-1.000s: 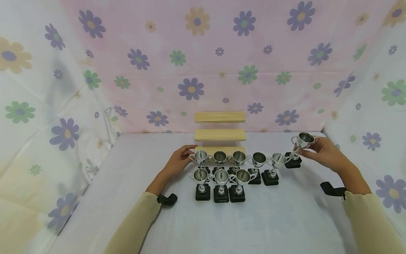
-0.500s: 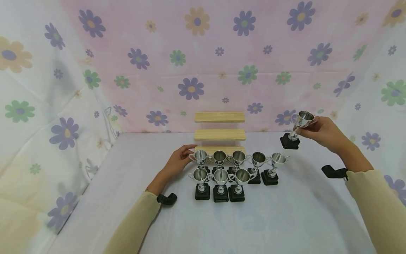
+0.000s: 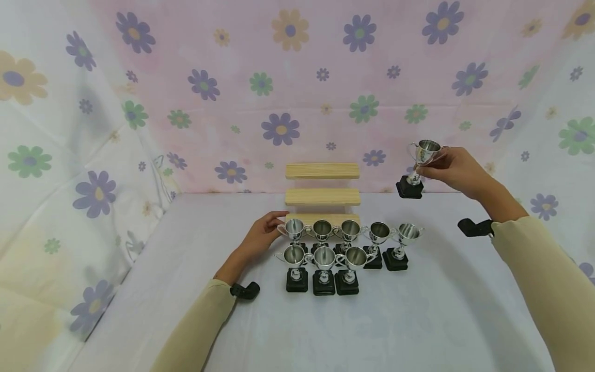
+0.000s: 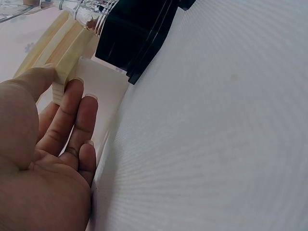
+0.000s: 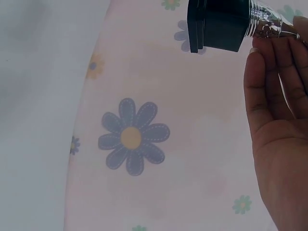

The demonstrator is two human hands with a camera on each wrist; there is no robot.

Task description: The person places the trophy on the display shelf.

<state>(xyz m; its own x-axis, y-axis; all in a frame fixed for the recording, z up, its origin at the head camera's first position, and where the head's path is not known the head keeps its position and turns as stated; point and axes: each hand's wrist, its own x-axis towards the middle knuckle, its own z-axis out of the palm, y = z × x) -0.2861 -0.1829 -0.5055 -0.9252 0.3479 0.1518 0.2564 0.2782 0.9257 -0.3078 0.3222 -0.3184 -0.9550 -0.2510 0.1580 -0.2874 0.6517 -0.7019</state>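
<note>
My right hand [image 3: 464, 170] holds a small silver trophy cup [image 3: 426, 151] up in the air, right of the wooden stand. Its black base [image 5: 224, 24] hangs below the fingers, slightly tilted. My left hand [image 3: 260, 235] pinches the left end of the stand's lowest wooden board [image 4: 72, 55], thumb on top and fingers beneath. In front of that stand, more trophies wait upright in two rows: a front row with a trophy [image 3: 324, 258] in its middle and a longer back row ending at a trophy [image 3: 408, 235] on the right.
The stepped stand has three pale wooden boards, the top one [image 3: 323, 171] close to the flowered backdrop [image 3: 297, 77]. A white cloth [image 3: 297, 330] covers the table. Flowered cloth [image 3: 51, 206] also hangs along the left side, and more on the right.
My right hand has raised the trophy off the table's right side, carrying it up and then leftward. The left hand stays on the board, and the standing trophies have not moved.
</note>
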